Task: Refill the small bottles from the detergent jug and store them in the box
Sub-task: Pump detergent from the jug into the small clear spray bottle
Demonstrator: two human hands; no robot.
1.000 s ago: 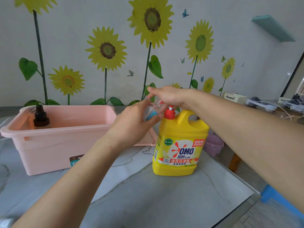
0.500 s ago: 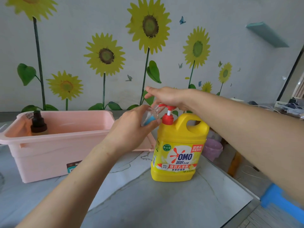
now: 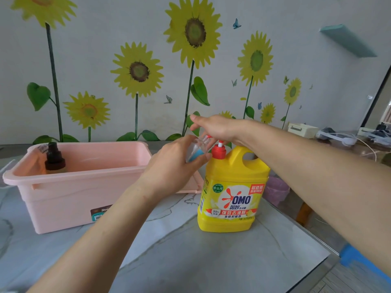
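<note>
A grey marbled table (image 3: pixel 190 261) filled the lower part of the view, in front of a wall (image 3: pixel 84 49) painted with sunflowers. On its left side stood a pink box (image 3: pixel 69 197), open at the top. A brown bottle (image 3: pixel 54 159) with a dark pump top stood upright in its far left corner. To the right of the box, and apart from it, a yellow detergent jug (image 3: pixel 232 187) stood upright on the table with its label facing the camera.

The left hand (image 3: pixel 171 166) reached in from below and gripped a small clear bottle (image 3: pixel 196 148), fingers and thumb curled round its body. The bottle was tilted, its open neck just beside the red spout of the pump (image 3: pixel 219 151) on the jug. It showed something blue low down.

The right hand (image 3: pixel 218 129) lay over the pump's head, palm down and fingers stretched out rather than curled, grasping nothing.
</note>
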